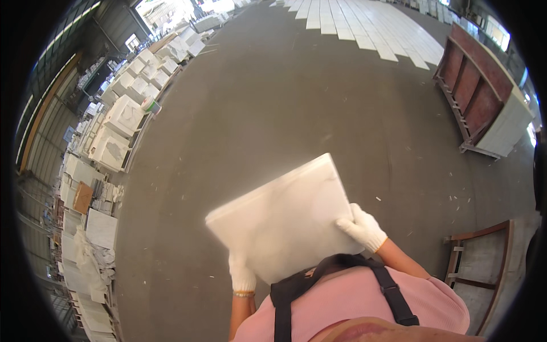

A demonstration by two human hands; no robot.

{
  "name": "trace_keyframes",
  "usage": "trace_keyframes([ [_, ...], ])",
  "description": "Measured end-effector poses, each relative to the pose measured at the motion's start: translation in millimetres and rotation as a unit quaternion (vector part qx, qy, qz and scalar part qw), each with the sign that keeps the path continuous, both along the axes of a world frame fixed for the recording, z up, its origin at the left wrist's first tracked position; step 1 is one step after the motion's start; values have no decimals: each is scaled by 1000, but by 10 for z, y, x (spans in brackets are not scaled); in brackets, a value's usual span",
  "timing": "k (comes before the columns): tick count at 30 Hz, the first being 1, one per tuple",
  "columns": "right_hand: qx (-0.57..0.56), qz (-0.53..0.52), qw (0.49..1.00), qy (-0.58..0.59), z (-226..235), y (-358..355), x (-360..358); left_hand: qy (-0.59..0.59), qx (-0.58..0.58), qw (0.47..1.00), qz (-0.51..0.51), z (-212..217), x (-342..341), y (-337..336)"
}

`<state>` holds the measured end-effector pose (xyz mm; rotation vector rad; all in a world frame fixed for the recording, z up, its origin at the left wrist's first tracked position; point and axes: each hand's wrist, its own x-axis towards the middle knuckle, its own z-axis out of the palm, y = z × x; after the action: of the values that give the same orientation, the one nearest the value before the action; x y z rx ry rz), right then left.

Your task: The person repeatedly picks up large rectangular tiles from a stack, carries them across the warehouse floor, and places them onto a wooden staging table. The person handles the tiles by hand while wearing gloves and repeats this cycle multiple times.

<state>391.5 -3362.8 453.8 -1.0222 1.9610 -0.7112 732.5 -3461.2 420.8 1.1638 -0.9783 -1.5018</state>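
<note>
A pale stone slab [290, 216] with faint grey veining is held in front of my body, tilted so its far right corner points up and away. On its right edge my right hand [364, 228], in a white knit glove, grips with the thumb lying over the top face. My left hand [242, 272], gloved the same way, holds the left edge; its fingers are mostly hidden by the slab. The slab's near edge rests close against my pink top and the black straps. I cannot tell whether it is one slab or several stacked.
Rows of pale stone blocks and slabs [125, 117] line the left side, with a small bucket [151, 105] among them. Long white slabs [364, 25] lie on the grey floor [256, 102] far ahead. A reddish rack [476, 85] and a brown frame [481, 233] stand at right.
</note>
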Motion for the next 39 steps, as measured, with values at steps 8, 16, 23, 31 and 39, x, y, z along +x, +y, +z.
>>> trace_keyframes([
  [8,-38,-65,997,-16,-168,-1724,-766,-10,13,997,-74,-109,-915,-2251],
  [16,-45,62,997,21,-54,-4151,-2017,-26,-13,999,15,88,-1959,-3938],
  [23,-20,143,989,10,75,-6081,-2680,23,17,990,139,27,-2533,-5220],
  [31,-47,41,998,18,-43,-8211,-3248,-28,-14,999,41,56,-3147,-7917],
  [39,-48,-62,997,-7,-105,-9946,-3901,-41,21,997,-61,31,-4053,-10448],
])
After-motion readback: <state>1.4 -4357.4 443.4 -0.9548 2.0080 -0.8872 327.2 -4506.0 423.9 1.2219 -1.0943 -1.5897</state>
